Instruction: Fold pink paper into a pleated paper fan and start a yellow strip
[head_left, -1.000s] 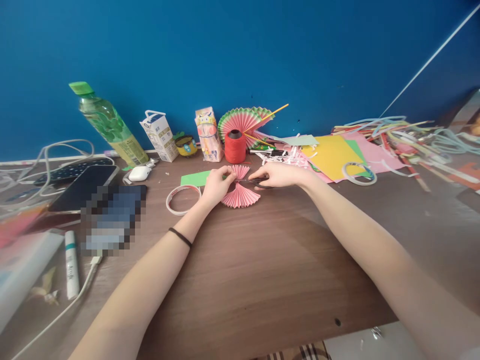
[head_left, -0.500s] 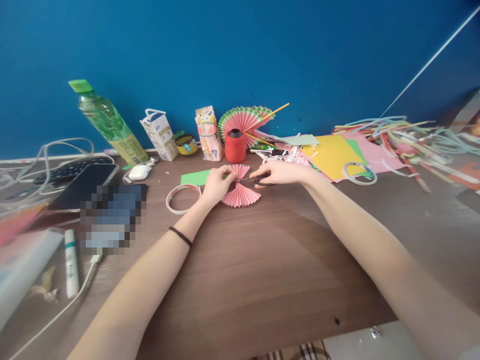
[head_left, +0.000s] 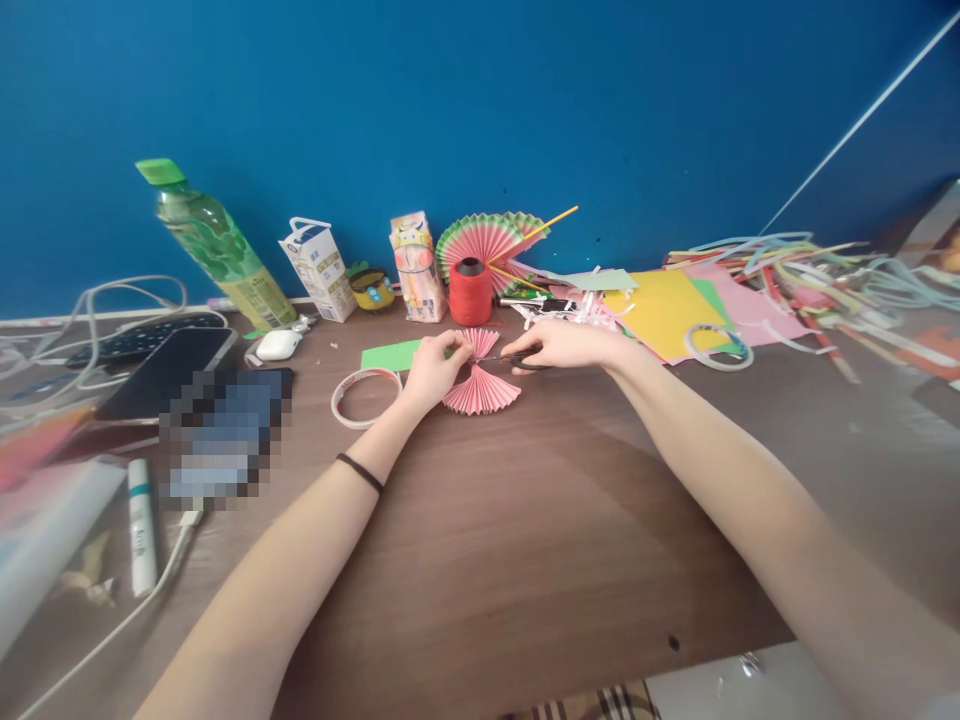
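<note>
A pink pleated paper piece (head_left: 481, 390), narrow in the middle and fanned at both ends, lies on the brown table (head_left: 480, 540). My left hand (head_left: 437, 370) is closed at its narrow middle, fingertips pinched on something too small to make out. From the right, my right hand (head_left: 551, 347) holds dark-handled scissors (head_left: 531, 362), whose blades point left to the middle of the pink paper. Just behind the paper stands a spool of red thread (head_left: 471, 292). A green paper strip (head_left: 390, 355) and a roll of tape (head_left: 366, 398) lie left of my left hand.
Behind stand a leaning green bottle (head_left: 217, 250), two cartons (head_left: 321, 268) and a pink-green pleated fan (head_left: 484, 243). Coloured sheets (head_left: 660, 310), another tape roll (head_left: 718, 347) and paper scraps lie to the right. A phone (head_left: 225, 435), cables and a marker (head_left: 142, 530) are at left.
</note>
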